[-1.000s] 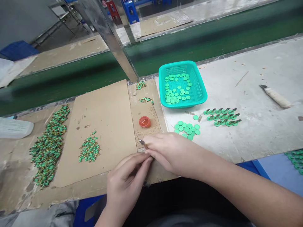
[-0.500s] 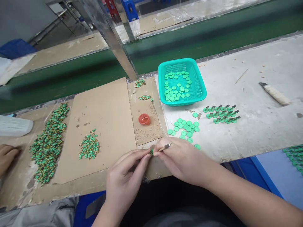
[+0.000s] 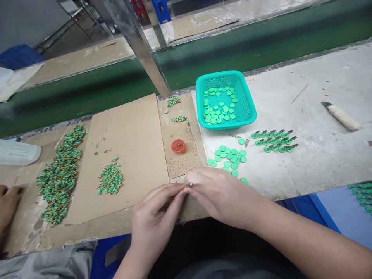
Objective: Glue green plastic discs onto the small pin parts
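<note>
Small metal-tipped tool (image 3: pixel 190 184) pinched between both hands, left hand (image 3: pixel 155 217), right hand (image 3: pixel 221 193), fingertips touching.

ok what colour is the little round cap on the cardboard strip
Red-orange; the cap shows best in the head view, on the speckled cardboard strip.

A factory assembly line. A long green conveyor belt (image 3: pixel 87 97) runs across the far side of a worn workbench (image 3: pixel 319 155). Cardboard sheets (image 3: pixel 128 151) cover the bench on the left, bearing heaps of small green parts (image 3: pixel 59 174). A teal plastic basket (image 3: pixel 226 99) holds green discs (image 3: pixel 219 109).
</note>
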Demonstrator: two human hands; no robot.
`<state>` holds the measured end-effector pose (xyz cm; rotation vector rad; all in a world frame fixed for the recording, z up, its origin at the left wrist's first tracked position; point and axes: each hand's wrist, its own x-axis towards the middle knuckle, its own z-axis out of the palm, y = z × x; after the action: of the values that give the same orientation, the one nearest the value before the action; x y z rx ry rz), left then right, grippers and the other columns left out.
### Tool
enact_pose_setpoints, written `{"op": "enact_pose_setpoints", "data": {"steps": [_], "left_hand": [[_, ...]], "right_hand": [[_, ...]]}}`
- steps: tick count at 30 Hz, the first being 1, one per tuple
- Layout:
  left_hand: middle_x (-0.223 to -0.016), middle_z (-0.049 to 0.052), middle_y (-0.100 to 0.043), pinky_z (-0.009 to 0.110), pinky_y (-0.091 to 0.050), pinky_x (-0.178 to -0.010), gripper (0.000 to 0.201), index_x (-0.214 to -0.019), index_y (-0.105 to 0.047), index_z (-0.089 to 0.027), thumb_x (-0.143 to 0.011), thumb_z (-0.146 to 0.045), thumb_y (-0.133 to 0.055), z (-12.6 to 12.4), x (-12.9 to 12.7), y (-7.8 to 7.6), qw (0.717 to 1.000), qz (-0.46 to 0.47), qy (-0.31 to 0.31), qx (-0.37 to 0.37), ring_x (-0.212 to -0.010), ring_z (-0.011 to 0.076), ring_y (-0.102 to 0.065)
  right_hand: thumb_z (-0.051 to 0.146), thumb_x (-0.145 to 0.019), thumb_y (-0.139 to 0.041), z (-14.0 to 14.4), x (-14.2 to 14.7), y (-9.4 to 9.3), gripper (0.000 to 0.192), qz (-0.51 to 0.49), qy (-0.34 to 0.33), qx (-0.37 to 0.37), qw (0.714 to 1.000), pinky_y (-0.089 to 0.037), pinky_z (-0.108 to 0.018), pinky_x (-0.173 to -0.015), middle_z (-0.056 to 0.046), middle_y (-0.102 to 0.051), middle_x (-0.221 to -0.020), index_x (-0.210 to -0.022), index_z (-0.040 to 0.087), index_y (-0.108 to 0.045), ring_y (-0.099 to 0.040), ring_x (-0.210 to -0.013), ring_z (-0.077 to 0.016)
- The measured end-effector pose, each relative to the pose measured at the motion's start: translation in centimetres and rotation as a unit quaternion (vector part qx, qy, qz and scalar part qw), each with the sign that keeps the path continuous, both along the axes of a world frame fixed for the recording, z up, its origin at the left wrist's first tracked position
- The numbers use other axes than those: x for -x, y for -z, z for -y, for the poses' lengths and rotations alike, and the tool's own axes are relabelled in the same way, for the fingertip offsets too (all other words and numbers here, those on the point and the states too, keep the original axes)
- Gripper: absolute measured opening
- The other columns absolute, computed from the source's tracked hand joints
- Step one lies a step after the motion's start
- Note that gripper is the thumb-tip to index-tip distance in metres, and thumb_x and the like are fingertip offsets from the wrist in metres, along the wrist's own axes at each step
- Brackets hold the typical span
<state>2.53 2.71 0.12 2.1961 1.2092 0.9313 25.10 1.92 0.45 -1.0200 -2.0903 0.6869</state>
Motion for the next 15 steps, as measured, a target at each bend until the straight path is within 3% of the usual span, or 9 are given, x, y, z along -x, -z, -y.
{"op": "enact_pose_setpoints", "data": {"steps": [4,8,12,15], "left_hand": [[-0.101,-0.003,-0.083,0.018,-0.065,-0.090,0.010,-0.106,-0.083,-0.029,-0.107,-0.024,-0.075,-0.1,0.0,0.0,1.000,0.005,-0.001,-0.004,-0.086,0.0121,-0.080],[-0.100,-0.003,-0.084,0.018,-0.065,-0.088,0.011,-0.103,-0.085,-0.030,-0.105,-0.026,-0.076,-0.1,-0.1,0.1,1.000,0.019,-0.005,0.018,-0.087,0.0133,-0.081],[-0.101,0.000,-0.084,0.017,-0.064,-0.078,0.011,-0.099,-0.087,-0.030,-0.102,-0.032,-0.077,0.0,-0.1,-0.1,0.991,0.063,-0.038,0.109,-0.086,0.0142,-0.080],[-0.092,0.005,-0.082,0.020,-0.061,-0.064,0.018,-0.094,-0.086,-0.024,-0.097,-0.041,-0.082,0.0,0.1,-0.9,0.966,0.137,-0.063,0.210,-0.073,0.0155,-0.075]], "right_hand": [[0.013,-0.117,-0.044,-0.5,0.1,-0.2,0.023,-0.010,-0.005,-0.018,1.000,-0.047,-0.032,-0.070,0.000,-0.066,-0.089,-0.099,0.023,-0.055,-0.057,-0.076,-0.0173],[0.019,-0.119,-0.046,-0.2,-0.1,0.2,0.022,-0.033,0.009,-0.010,0.999,-0.054,-0.032,-0.076,-0.002,-0.072,-0.093,-0.101,0.023,-0.059,-0.068,-0.083,-0.0184],[0.019,-0.116,-0.055,2.0,-0.3,0.3,0.014,-0.159,0.142,-0.005,0.977,-0.063,-0.033,-0.094,-0.004,-0.078,-0.104,-0.109,0.023,-0.066,-0.078,-0.101,-0.0197],[0.016,-0.113,-0.059,4.0,-0.2,0.5,0.012,-0.231,0.204,0.012,0.951,-0.066,-0.029,-0.089,-0.002,-0.078,-0.100,-0.110,0.024,-0.068,-0.080,-0.097,-0.0170]]}}
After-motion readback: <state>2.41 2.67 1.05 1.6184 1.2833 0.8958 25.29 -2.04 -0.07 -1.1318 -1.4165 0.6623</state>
